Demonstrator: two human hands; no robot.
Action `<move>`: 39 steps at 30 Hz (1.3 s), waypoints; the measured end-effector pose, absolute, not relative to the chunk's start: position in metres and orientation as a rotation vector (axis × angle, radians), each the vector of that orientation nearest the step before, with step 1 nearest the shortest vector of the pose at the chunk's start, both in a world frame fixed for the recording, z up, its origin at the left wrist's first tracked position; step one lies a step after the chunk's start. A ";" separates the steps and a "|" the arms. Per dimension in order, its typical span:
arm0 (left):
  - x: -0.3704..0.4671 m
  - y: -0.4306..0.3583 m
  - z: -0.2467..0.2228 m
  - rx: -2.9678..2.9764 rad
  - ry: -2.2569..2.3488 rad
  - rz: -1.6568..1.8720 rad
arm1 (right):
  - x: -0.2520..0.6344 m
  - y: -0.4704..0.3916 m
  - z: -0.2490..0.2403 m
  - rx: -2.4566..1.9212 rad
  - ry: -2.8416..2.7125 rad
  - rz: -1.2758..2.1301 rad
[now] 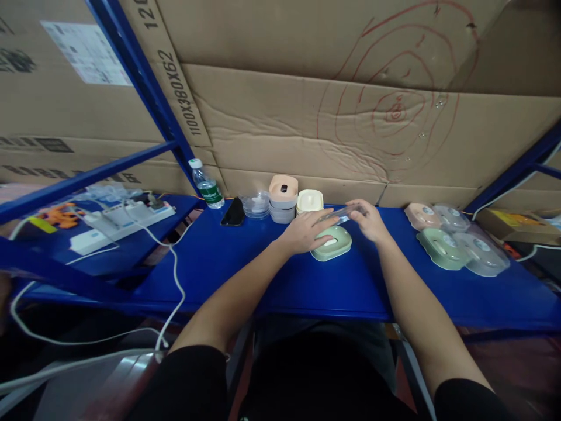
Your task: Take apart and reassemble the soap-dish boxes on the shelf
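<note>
A clear plastic cover [343, 217] is pinched at its right end by my right hand [370, 222]. It hangs tilted just above a pale green oval plastic case [332, 244] on the blue table. My left hand [304, 232] has its fingers stretched out and thumb apart, over the left side of the green case and at the cover's left end. Whether the left fingers touch the cover is hard to tell. Behind my left hand stands a cream case [310, 200], partly hidden. Left of that is a stack of grey cases [282, 214] topped by a peach one [283, 188].
Several clear lids [256, 206], a black phone [232, 211] and a water bottle [207, 186] stand at the back left. At the right lie a peach case [422, 216], a green case [443, 248] and grey covered cases [483, 254]. A white cable [176, 275] hangs at the left.
</note>
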State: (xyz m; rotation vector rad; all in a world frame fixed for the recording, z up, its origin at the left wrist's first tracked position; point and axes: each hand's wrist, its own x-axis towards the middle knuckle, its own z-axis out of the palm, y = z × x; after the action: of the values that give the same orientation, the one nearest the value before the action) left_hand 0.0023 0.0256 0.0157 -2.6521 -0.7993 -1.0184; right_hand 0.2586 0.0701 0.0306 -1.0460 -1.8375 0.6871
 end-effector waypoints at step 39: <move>-0.190 0.079 0.009 -1.878 -2.031 -1.479 | 0.274 0.082 0.011 -1.279 -2.249 0.755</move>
State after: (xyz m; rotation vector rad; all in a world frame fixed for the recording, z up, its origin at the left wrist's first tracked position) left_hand -0.1905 0.0787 0.0091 -1.8784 -2.0306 -1.4794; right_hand 0.2743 0.0817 0.0113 -1.2793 -2.2491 0.7545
